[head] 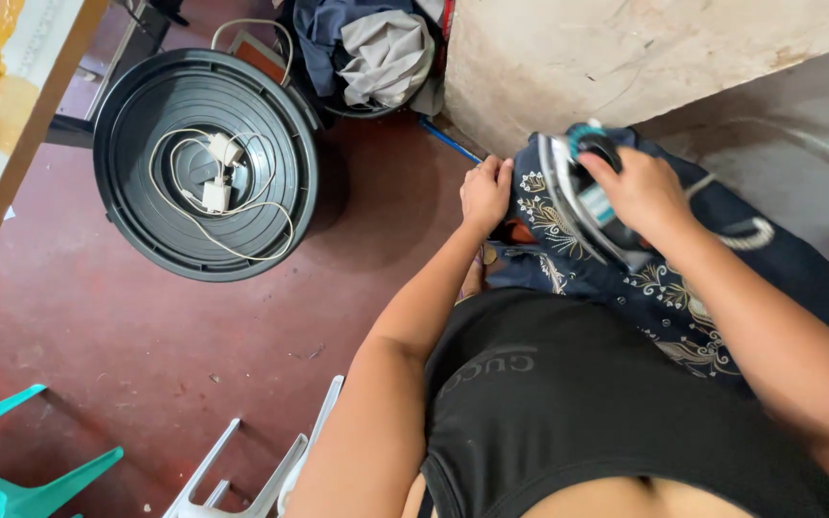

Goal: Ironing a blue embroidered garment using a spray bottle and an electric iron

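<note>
Two hands: right hand (637, 189) grips iron (582, 197), left hand (485, 192) pins cloth (664, 288).

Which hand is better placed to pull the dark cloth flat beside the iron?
Probably the left hand: it already grips the edge of the dark patterned cloth, while the right hand holds the iron.

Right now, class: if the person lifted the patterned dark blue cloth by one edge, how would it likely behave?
The patterned cloth would probably droop, since it already drapes and folds. It likely weighs little, but the iron under the right hand pins it, while the left hand holds its edge.
</note>
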